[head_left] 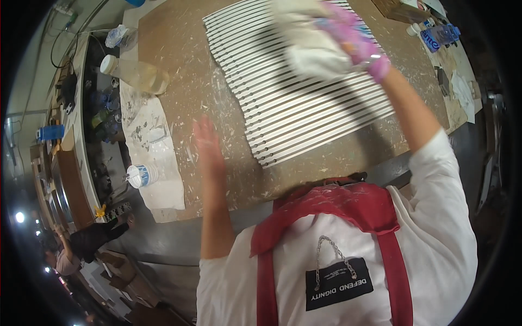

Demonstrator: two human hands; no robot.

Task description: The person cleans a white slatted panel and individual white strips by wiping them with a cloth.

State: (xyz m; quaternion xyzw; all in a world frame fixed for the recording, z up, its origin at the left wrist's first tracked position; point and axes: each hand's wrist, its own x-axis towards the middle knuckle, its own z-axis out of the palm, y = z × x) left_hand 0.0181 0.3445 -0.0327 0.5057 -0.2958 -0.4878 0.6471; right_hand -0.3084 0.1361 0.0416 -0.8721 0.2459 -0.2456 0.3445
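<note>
My right hand (361,46), in a pink patterned glove, grips a bulky white cloth (318,57) above the upper part of a row of white strips. Both the hand and the cloth are blurred by motion. The narrow white strips (304,122) lie side by side across a brown board, with dark gaps between them and small notches near their left ends. Bare and also smeared, my left hand (208,142) hovers over or rests on the board left of the strips. Its fingers look stretched out, with nothing visible in them.
Paint-spattered brown board (176,32) covers the worktable. Along its left side are a large jug of yellowish liquid (138,75), a stained white sheet (168,187) and a white cup (142,176). A blue-labelled bottle (440,37) lies at far right. Another person (92,242) is at lower left.
</note>
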